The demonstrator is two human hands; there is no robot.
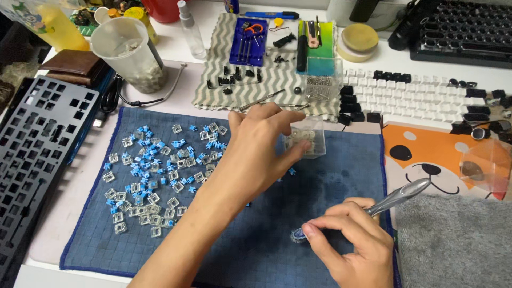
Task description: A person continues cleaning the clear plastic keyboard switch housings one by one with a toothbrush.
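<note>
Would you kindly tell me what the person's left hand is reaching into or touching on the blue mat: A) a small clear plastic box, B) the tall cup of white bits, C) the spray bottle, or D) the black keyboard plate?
A: the left hand has its fingers on the small clear plastic box at the far edge of the blue mat, well away from the other three.

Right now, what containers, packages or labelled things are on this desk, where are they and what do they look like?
Small clear plastic box: under the left hand, square.
Clear plastic cup: back left, tall, whitish.
Spray bottle: back centre, slim, clear.
Yellow bottle: far left corner, printed picture label.
</note>
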